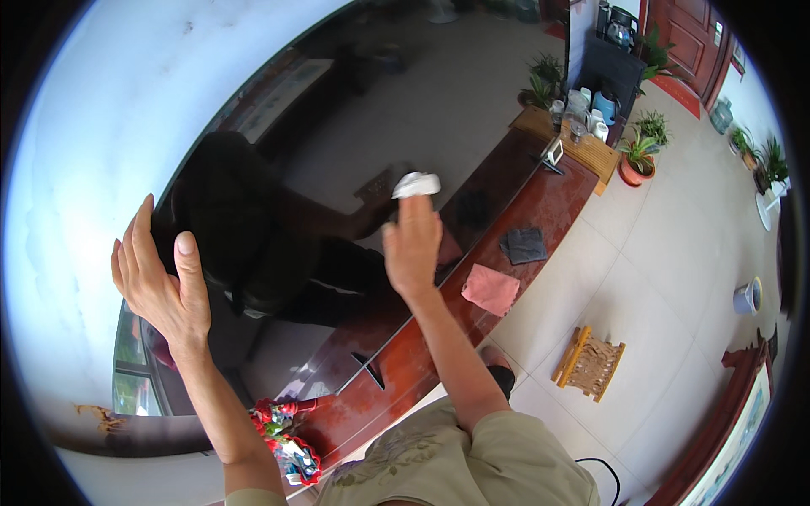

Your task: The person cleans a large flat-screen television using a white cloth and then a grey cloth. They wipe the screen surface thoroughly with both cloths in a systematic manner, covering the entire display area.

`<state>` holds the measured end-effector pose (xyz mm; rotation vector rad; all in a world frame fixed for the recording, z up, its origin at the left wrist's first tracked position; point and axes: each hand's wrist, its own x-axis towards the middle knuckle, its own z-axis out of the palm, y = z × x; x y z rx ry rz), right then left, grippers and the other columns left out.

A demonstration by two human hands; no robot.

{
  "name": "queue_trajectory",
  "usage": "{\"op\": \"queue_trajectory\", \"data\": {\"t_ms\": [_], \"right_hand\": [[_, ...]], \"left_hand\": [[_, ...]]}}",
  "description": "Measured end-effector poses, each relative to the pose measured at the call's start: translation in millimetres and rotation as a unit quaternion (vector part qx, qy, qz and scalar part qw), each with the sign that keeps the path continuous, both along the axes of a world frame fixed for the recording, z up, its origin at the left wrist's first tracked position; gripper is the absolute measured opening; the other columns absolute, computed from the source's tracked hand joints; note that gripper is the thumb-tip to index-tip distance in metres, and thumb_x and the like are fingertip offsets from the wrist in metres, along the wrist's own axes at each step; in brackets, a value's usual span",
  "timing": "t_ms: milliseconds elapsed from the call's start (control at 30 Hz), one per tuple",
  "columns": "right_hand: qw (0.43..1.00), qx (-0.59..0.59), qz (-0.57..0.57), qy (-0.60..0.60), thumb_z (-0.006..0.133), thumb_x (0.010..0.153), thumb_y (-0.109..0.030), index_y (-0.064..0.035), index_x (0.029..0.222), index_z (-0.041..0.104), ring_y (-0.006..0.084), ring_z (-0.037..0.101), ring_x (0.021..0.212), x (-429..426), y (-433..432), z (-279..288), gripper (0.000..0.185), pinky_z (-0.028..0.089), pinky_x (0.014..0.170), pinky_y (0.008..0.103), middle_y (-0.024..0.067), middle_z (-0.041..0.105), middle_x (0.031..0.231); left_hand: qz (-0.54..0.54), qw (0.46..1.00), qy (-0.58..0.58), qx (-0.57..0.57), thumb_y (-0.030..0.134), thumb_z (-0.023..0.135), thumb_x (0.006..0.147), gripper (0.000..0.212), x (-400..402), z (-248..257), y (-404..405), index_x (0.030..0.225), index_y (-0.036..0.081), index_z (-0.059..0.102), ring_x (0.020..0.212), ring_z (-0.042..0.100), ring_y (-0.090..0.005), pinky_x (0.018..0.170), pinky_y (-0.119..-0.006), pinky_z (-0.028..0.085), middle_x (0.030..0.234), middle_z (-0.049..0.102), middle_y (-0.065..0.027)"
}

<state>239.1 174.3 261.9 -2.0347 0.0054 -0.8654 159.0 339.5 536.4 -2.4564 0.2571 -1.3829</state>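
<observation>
A large, dark television screen [329,114] fills the view before me and mirrors my body. My right hand [412,250] presses a folded white cloth or tissue [416,185] against the glass. Up at the screen's left edge is my left hand [166,278], fingers spread with nothing in them; whether it touches the frame I cannot tell. Below the screen runs a reddish-brown wooden TV cabinet [405,360]. On its top lie a folded pink cloth [491,290] and a folded dark grey cloth [524,245].
Red flowers and a red-rimmed dish [302,460] sit at the cabinet's near end. A small photo frame [554,153], cups and a blue kettle [606,107] stand at its far end. Potted plants [638,166], a folding stool [590,364] and a bucket [748,296] are on the tiled floor.
</observation>
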Motion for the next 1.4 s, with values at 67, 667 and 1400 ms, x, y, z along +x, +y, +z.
{"op": "queue_trajectory", "data": {"t_ms": [67, 667, 1400], "right_hand": [[0.997, 0.065, -0.026, -0.031, 0.053, 0.089, -0.014, 0.0028, 0.143, 0.033, 0.0359, 0.032, 0.138, 33, -30, -22, 0.06, 0.029, 0.107, 0.0477, 0.0244, 0.034, 0.147], [0.955, -0.022, 0.215, -0.206, 0.063, 0.084, -0.024, 0.0032, 0.137, 0.042, 0.0421, 0.024, 0.141, -17, 28, 81, 0.063, 0.019, 0.11, 0.0552, 0.0218, 0.029, 0.15], [0.96, -0.181, 0.17, -0.129, 0.068, 0.08, -0.025, -0.0015, 0.131, 0.05, 0.0335, 0.033, 0.138, 7, -38, 25, 0.058, 0.022, 0.109, 0.0551, 0.019, 0.039, 0.144]], "left_hand": [[-0.003, 1.0, -0.004, 0.002, 0.053, 0.037, 0.097, 0.058, 2, -1, -2, 0.124, 0.006, 0.059, 0.109, 0.055, -0.0332, 0.102, -0.044, 0.035, 0.113, 0.063, -0.0147], [0.006, 0.999, 0.007, -0.043, 0.064, 0.039, 0.091, 0.07, 4, 2, -7, 0.12, 0.004, 0.06, 0.106, 0.059, -0.0315, 0.108, -0.05, 0.029, 0.109, 0.063, -0.0154], [0.015, 0.999, 0.0, -0.045, 0.061, 0.034, 0.094, 0.068, 3, 1, -8, 0.119, 0.003, 0.062, 0.107, 0.059, -0.0303, 0.109, -0.048, 0.027, 0.109, 0.065, -0.0148]]}}
